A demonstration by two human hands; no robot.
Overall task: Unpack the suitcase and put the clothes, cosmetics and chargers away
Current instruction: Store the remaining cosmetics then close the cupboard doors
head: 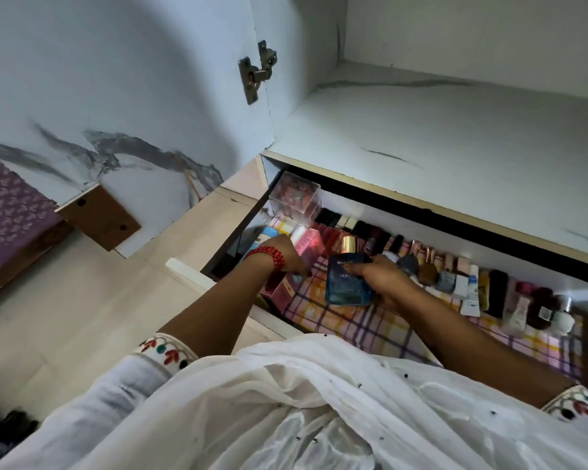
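The drawer (188, 268) of the wardrobe is pulled out, and both hands are inside it. The right hand (386, 278) grips a flat blue perfume bottle (348, 284): the thumb lies on its front face near the top, and the other fingers go around its right edge. The bottle is over the checked liner (340, 322), in the left half of the drawer, just in front of the row of cosmetics (455, 278) which stands along the back wall. I cannot tell if its bottom already rests on the liner.

The left hand (291, 257), with a red bead bracelet (269, 256) on the wrist, reaches down to the pink boxes (308, 244) at the left end. Its fingers touch one of them, but whether they hold it is not visible.

The bottle looks like glass, so I judge it rather heavy for its size, stiff, smooth and breakable. It is better to hold it by the two narrow edges or the wide faces, not by the cap, which may come off. A gold cap (349, 244) shows just above it; perhaps it belongs to this bottle. The bottle should be put down gently, upright, in a free place beside the row, because a push may knock the thin bottles over.
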